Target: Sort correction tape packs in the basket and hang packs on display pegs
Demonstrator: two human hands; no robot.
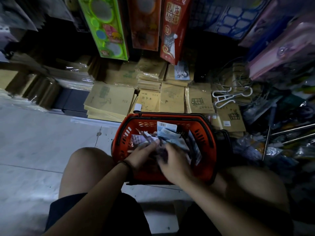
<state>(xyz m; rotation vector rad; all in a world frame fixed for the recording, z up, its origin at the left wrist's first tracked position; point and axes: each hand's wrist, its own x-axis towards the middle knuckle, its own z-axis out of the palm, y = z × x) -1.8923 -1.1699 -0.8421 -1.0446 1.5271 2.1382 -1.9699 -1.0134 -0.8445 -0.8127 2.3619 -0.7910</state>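
left hand (142, 155) grasps a fanned bunch of correction tape packs (148, 137) | right hand (173, 161) at its 3 o'clock, motion-blurred, grip unreadable | loose packs (166, 132) heaped at 12 o'clock inside red basket (202, 128) | basket's near wall hidden behind wrists

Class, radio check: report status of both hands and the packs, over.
Left hand holds packs at red basket. Right hand touching them, blurred, grip unclear. Nothing blocking.

right hand (173, 160): motion-blurred, grip unreadable
packs (166, 133): partly hidden under the hands
basket (201, 133): near wall behind forearms
green box (109, 31): top cut off
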